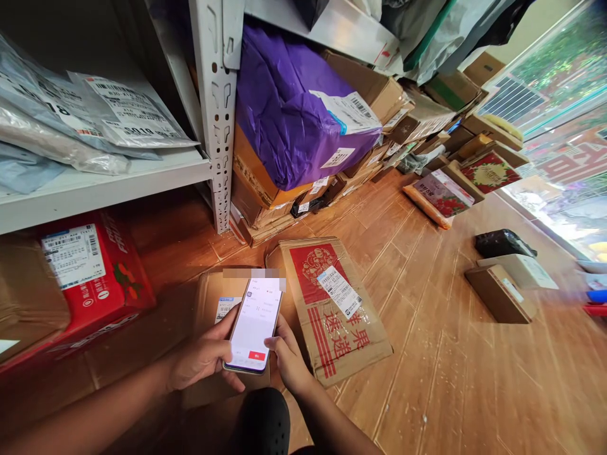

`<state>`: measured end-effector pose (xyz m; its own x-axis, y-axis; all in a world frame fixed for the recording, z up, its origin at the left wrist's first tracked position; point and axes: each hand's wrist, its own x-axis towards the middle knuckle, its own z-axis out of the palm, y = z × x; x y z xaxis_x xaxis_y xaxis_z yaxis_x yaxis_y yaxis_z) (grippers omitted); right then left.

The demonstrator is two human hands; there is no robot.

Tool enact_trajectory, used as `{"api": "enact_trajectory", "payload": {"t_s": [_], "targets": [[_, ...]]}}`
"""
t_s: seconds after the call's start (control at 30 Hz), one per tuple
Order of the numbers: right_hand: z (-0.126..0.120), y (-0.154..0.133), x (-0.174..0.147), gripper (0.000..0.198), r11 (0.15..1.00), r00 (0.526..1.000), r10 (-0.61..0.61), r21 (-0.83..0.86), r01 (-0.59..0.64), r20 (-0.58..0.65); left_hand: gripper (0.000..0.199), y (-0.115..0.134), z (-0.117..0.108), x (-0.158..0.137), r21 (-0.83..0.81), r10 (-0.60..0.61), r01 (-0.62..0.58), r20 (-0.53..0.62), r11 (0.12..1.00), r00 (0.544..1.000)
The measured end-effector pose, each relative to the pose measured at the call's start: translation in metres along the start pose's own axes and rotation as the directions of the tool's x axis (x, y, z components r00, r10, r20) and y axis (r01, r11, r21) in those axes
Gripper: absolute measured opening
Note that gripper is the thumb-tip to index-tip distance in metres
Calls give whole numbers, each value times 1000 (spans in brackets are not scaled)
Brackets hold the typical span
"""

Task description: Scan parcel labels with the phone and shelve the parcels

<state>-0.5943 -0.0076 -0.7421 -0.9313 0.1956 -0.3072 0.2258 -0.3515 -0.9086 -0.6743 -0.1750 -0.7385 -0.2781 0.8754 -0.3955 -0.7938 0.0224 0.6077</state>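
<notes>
A smartphone point(253, 322) with a lit white screen and a red button near its bottom is held between both hands. My left hand point(206, 354) grips its left edge, the thumb lying along the side. At the right edge, my right hand point(288, 354) holds on too, its thumb over the lower screen. Beneath the phone sits a brown cardboard box point(208, 287) with a shipping label, partly hidden by the hands. Just right of it a larger carton point(310, 328) with red print and a white label point(340, 289) rests on the floor.
A white metal shelf point(95, 202) holds grey plastic parcels point(128, 110). Under it is a red box point(118, 265). A purple wrapped parcel point(289, 107) tops stacked boxes. More cartons line the shelf base, and small boxes point(500, 294) stand on the wooden floor point(427, 354) at right.
</notes>
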Motion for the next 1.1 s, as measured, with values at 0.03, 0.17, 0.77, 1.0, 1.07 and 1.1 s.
{"api": "enact_trajectory", "payload": {"t_s": [0.03,0.17,0.77,1.0,1.07,1.1], "targets": [[0,0,0,43,1000,1000,1,3,-1,-2,107,-2,-1,0,5,4,-4,7,1000,1000],[3,4,2,32,1000,1000,-10,17,10,-14,108,-4,-3,1,-6,-1,1,14,1000,1000],[-6,-7,-8,42,958,999,38,282,-42,20,67,-25,2,-2,631,146,-79,-54,772,988],[-34,-22,-32,69,958,997,63,277,-70,34,63,-98,-22,23,942,296,-187,101,278,950],[-32,-14,-36,68,952,994,103,285,-110,41,57,-114,-29,35,918,272,-307,237,250,933],[-30,-9,-38,65,947,991,121,294,-130,48,55,-119,-31,40,905,299,-338,258,258,919]]}}
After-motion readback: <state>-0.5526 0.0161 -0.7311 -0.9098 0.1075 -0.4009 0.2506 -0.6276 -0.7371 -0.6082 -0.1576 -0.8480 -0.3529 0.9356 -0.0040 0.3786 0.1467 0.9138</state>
